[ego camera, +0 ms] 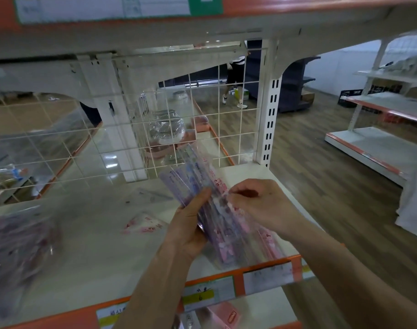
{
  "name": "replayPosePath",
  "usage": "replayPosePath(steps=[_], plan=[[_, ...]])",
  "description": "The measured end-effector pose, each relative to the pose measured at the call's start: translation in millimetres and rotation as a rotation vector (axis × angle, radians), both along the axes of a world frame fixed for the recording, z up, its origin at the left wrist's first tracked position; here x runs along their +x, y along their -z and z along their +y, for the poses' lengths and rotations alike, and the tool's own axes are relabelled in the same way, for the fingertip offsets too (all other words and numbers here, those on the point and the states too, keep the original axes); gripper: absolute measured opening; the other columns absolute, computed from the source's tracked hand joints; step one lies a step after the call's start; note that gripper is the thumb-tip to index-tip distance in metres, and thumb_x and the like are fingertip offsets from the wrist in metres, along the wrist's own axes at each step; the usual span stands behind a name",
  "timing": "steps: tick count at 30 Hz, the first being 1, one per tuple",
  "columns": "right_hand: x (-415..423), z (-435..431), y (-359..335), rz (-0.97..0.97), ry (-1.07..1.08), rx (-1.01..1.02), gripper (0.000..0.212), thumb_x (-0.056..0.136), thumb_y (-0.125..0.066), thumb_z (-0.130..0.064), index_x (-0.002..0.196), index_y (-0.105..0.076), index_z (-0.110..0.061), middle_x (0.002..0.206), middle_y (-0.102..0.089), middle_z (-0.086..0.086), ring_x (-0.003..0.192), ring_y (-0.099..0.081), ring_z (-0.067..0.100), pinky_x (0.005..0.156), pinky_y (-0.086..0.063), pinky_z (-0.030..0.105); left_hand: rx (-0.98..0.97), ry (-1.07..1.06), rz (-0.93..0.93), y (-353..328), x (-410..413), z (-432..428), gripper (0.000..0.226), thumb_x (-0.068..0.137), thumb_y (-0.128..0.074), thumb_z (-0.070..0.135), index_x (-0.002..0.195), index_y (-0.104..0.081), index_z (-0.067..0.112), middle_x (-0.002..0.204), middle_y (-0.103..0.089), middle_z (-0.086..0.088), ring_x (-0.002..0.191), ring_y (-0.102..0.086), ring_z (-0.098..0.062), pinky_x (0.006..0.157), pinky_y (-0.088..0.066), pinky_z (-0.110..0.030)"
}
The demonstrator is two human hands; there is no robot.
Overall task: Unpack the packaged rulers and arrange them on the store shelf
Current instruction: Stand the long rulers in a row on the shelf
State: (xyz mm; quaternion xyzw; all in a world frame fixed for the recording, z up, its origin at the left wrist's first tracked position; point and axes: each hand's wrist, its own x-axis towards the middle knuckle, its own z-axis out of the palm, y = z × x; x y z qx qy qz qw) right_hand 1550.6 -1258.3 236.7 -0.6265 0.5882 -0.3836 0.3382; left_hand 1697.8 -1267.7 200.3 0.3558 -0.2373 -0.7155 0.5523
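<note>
Above the shelf [96, 245], the left hand [191, 224] grips a pack of rulers [226, 238] from its side while the right hand [257, 203] pinches its clear wrap [217, 203]. The pack is probably light and stiff, and slippery in its film, so it is best held across the middle.

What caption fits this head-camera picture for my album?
Left hand grips a pack of rulers over the store shelf; right hand pinches its wrapping.

Single head-worn wide-angle view, aimed forward and down from close above the white shelf [84, 245]. The left hand [191, 226] and right hand [257, 203], on the ruler pack [191, 176], sit nearest the lens, low centre. The wire grid [170, 119] and the aisle floor [321, 174] lie beyond.
</note>
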Motion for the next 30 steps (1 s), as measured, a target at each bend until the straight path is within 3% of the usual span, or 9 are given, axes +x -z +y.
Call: replayPosePath(steps=[3, 7, 11, 16, 21, 24, 26, 28, 30], plan=[[-10.9, 0.9, -7.4, -0.122, -0.036, 0.064, 0.012, 0.083, -0.068, -0.011, 0.078, -0.072, -0.02, 0.065, -0.065, -0.013, 0.055, -0.057, -0.007, 0.052, -0.041, 0.006, -0.042, 0.027, 0.038, 1.4, 1.3, -0.1, 0.014, 0.081, -0.064, 0.016, 0.09, -0.072, 0.011, 0.089, -0.073, -0.012, 0.074, -0.071, -0.024, 0.073, -0.058, -0.046], [-33.0, 1.1, -12.7, -0.068, 0.018, 0.08, 0.009, 0.084, -0.066, -0.008, 0.082, -0.071, -0.015, 0.063, -0.065, -0.006, 0.052, -0.055, 0.001, 0.044, -0.038, 0.009, -0.114, 0.064, 0.067, 2.6, 2.6, -1.2, 0.019, 0.088, -0.055, 0.018, 0.092, -0.069, 0.006, 0.084, -0.071, -0.007, 0.068, -0.068, -0.018, 0.076, -0.056, -0.041], [-57.3, 2.3, -6.2, 0.142, 0.052, 0.139, 0.012, 0.083, -0.067, -0.01, 0.095, -0.07, -0.01, 0.074, -0.07, 0.003, 0.058, -0.057, 0.011, 0.054, -0.047, 0.021, -0.119, 0.092, 0.053, 5.8, 3.8, -3.9, 0.037, 0.092, -0.052, 0.022, 0.068, -0.077, 0.011, 0.074, -0.07, -0.004, 0.063, -0.067, -0.014, 0.074, -0.057, -0.034], [-60.1, 5.9, 7.8, 0.294, 0.023, 0.166, 0.009, 0.082, -0.067, -0.012, 0.088, -0.073, -0.015, 0.074, -0.068, -0.005, 0.06, -0.061, 0.007, 0.052, -0.045, 0.016, -0.093, 0.087, 0.043, 4.3, 3.9, -4.2, 0.025, 0.081, -0.06, 0.025, 0.072, -0.078, 0.01, 0.079, -0.072, -0.005, 0.067, -0.069, -0.015, 0.083, -0.053, -0.039], [-54.4, 6.7, 8.4, 0.598, 0.068, 0.079, 0.018, 0.085, -0.063, -0.029, 0.102, -0.069, -0.025, 0.096, -0.066, -0.012, 0.088, -0.062, 0.011, 0.078, -0.051, 0.028, -0.067, 0.034, 0.037, 0.7, 4.7, -1.3, 0.021, 0.09, -0.057, 0.021, 0.088, -0.073, 0.007, 0.084, -0.073, -0.006, 0.07, -0.07, -0.016, 0.069, -0.059, -0.035], [-37.6, 15.8, -1.9, 0.421, 0.041, -0.119, 0.006, 0.087, -0.061, -0.03, 0.085, -0.067, -0.032, 0.085, -0.068, -0.012, 0.077, -0.063, 0.008, 0.075, -0.053, 0.029, -0.06, 0.024, 0.024, -1.6, 2.6, 0.9, 0.019, 0.09, -0.058, 0.018, 0.089, -0.072, 0.006, 0.081, -0.072, -0.007, 0.066, -0.069, -0.017, 0.067, -0.058, -0.035], [-16.6, 21.9, -6.7, 0.305, 0.005, -0.157, 0.006, 0.085, -0.062, -0.037, 0.086, -0.064, -0.032, 0.084, -0.065, -0.013, 0.077, -0.061, 0.003, 0.076, -0.05, 0.025, -0.04, 0.027, 0.017, -3.4, 1.6, 1.9, 0.019, 0.083, -0.062, 0.019, 0.085, -0.074, 0.004, 0.081, -0.07, -0.009, 0.066, -0.068, -0.019, 0.072, -0.057, -0.038], [4.7, 26.3, -8.7, 0.302, 0.006, -0.166, 0.024, 0.081, -0.062, -0.049, 0.098, -0.059, -0.033, 0.088, -0.061, -0.015, 0.078, -0.057, 0.002, 0.076, -0.047, 0.022, -0.025, 0.027, 0.009, -5.1, 0.7, 3.0, 0.018, 0.08, -0.065, 0.018, 0.084, -0.074, 0.004, 0.084, -0.069, -0.012, 0.068, -0.068, -0.022, 0.074, -0.057, -0.04], [22.0, 28.0, -9.4, 0.442, -0.005, -0.211, 0.041, 0.078, -0.061, -0.056, 0.111, -0.052, -0.034, 0.095, -0.055, -0.017, 0.082, -0.054, 0.003, 0.072, -0.042, 0.021, -0.02, 0.014, 0.029, -6.9, 0.4, 4.7, 0.013, 0.084, -0.063, 0.014, 0.088, -0.071, 0.005, 0.082, -0.07, -0.014, 0.067, -0.069, -0.023, 0.063, -0.059, -0.038]])
